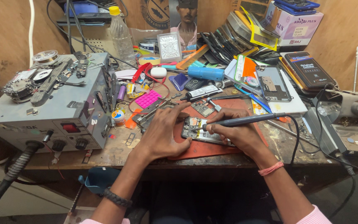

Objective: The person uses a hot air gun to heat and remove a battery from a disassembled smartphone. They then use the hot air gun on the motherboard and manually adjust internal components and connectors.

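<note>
An opened phone [195, 126] with its circuit board showing lies on a red work mat [212, 149] at the front of the bench. My left hand [162, 132] presses flat on the mat and steadies the phone's left edge with its fingertips. My right hand [239, 135] grips a dark blue soldering iron [245, 120] like a pen, its tip touching the board near the phone's top. The iron's black cable [297, 137] loops off to the right.
A grey rework station [50, 116] with knobs and hoses fills the left. Behind the mat lie a pink pad [148, 99], a blue cylinder [206, 73], a plastic bottle [121, 35], phone parts, boxes and loose tools. A metal stand and tray [353, 137] sit at the right.
</note>
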